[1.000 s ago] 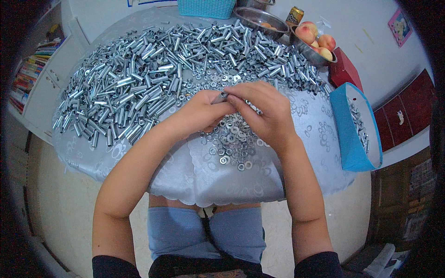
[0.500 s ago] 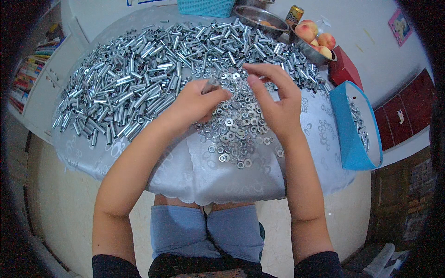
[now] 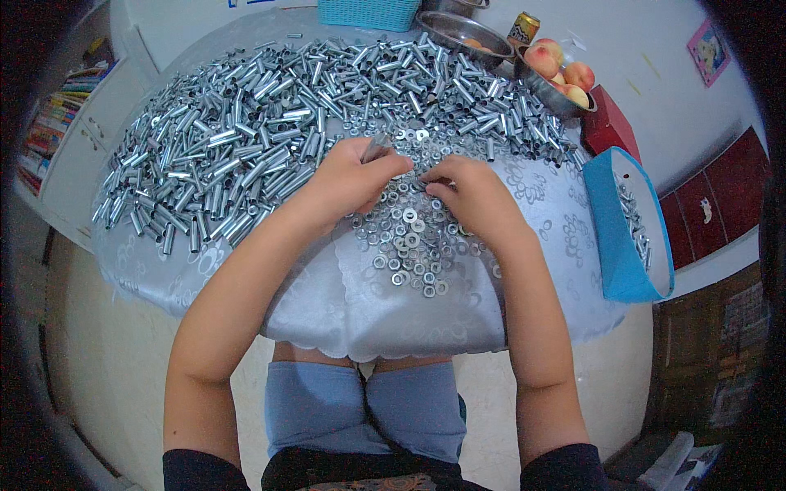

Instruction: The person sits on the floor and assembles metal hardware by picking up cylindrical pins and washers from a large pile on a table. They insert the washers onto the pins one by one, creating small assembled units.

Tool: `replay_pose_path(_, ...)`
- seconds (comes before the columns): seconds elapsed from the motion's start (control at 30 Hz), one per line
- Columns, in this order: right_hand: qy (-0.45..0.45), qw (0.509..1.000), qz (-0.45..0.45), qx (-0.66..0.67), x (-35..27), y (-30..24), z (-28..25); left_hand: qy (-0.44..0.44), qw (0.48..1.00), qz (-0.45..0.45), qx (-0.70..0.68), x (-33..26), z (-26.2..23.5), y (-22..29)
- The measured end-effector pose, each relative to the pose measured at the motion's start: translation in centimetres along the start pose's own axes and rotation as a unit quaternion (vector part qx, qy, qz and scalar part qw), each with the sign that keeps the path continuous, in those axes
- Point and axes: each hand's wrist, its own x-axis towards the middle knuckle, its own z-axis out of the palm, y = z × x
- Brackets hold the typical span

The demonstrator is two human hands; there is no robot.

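Observation:
My left hand (image 3: 350,182) is closed around a metal tube (image 3: 376,150), whose end sticks up between thumb and forefinger. Just to its right, my right hand (image 3: 475,196) has thumb and fingertips pinched together; whatever is between them is too small to make out. Both hands hover over a spread of flat metal washers and nuts (image 3: 407,240), with a narrow gap between the two hands. A large heap of silvery metal tubes (image 3: 270,123) covers the far and left parts of the table.
On the right stands a blue fabric bin (image 3: 620,237) with metal parts inside. Behind it are a dark red box (image 3: 610,124), a metal bowl (image 3: 557,92) of peaches, another bowl (image 3: 450,34), a can (image 3: 524,29) and a turquoise basket (image 3: 368,14). A patterned cloth (image 3: 548,303) covers the table.
My right hand has come down and left toward the left hand, its spread fingers now closed in a pinch. The left hand keeps its tube in nearly the same place.

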Motion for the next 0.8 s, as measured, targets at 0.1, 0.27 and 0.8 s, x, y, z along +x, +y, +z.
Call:
replay_pose_path(0.1, 0.006, 1.0, 0.01, 0.002, 0.0, 0.1, -0.1, -0.009, 1.0, 0.003, -0.013, 0.3, -0.3, -0.4)
replay_pose_path(0.27, 0.075, 0.997, -0.006, 0.006, 0.3, -0.6, -0.3, -0.007, 1.0, -0.006, 0.016, 0.4, -0.2, -0.3)
replay_pose_path(0.8, 0.231, 0.951, -0.134, 0.155, 0.3, -3.7, -0.5, -0.08, 0.992, 0.009, 0.097, 0.2, 0.5, -1.0)
